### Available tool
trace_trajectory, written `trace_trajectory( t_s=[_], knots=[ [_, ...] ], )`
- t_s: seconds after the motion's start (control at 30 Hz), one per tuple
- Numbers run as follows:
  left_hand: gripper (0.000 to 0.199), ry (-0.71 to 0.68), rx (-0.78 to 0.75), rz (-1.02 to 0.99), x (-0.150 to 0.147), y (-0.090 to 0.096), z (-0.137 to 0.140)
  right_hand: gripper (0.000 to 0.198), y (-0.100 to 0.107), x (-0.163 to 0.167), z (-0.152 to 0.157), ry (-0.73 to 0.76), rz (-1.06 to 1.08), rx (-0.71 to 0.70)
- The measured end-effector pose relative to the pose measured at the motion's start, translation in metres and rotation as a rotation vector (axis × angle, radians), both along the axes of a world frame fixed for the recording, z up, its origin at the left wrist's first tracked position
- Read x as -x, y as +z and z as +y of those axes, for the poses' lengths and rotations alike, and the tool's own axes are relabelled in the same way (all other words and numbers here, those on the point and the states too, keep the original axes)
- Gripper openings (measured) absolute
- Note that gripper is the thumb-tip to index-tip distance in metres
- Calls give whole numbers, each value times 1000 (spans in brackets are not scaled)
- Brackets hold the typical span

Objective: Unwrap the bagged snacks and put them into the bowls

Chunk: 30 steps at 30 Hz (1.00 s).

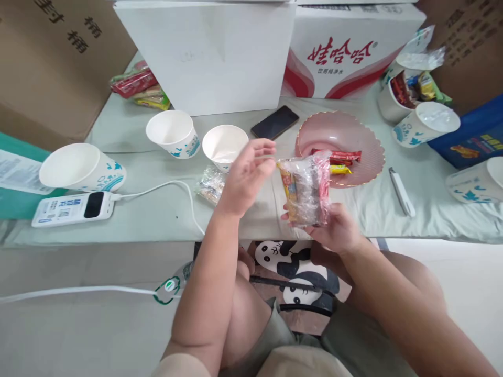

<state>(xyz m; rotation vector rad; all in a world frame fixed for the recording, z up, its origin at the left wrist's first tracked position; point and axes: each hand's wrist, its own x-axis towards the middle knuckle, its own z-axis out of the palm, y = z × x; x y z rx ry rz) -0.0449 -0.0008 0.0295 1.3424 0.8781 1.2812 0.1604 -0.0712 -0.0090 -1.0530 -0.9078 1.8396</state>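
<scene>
My right hand [338,228] grips a clear plastic-wrapped pack of snacks [304,192] from below, upright over the table's front edge. Yellow, brown and red wrappers show through the film. My left hand [251,175] is just left of the pack, its fingers stretched out and nothing visible in it. A pink scalloped bowl [363,139] with a gold rim sits behind the pack, with red snack sticks [346,156] and a yellow one [340,169] inside. Partly hidden behind my left wrist lies a crumpled clear packet [210,184].
Paper cups [173,131] stand along the table, including a white one [226,142] behind my left hand. A phone [275,122], a white cutter-like tool [401,192] and a cabled power bank [73,208] lie there. Cartons [208,57] line the back; filled cups [396,99] stand right.
</scene>
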Motion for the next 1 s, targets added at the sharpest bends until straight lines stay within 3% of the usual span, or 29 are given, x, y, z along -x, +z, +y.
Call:
trace_trajectory(
  t_s=[0.1, 0.17, 0.47, 0.63, 0.77, 0.87, 0.93, 1.0],
  knots=[
    [37, -355, 13, 122, -21, -7, -9, 41, -3, -5, -16, 7, 145, 124],
    [45, -456, 30, 202, -33, -13, -15, 39, -4, -10, -26, -24, 143, 164],
    [29, -486, 90, 329, -68, -23, -27, 45, -11, -42, -60, -198, -65, 146],
    [55, -487, 36, 522, -82, -20, -35, 45, -10, -49, -63, -248, -142, 144],
    [37, -430, -6, 603, -91, -26, -37, 41, 2, -80, -59, -166, -553, -75],
    [29, -393, -4, 630, -101, -33, -39, 30, 9, -127, -46, -352, -1018, -292],
    [25, -362, 5, 640, -110, -37, -42, 31, 7, -159, -32, -498, -1289, -313],
    [22, -340, 21, 642, -119, -40, -45, 44, 1, -183, -17, -545, -1486, -254]
  ],
)
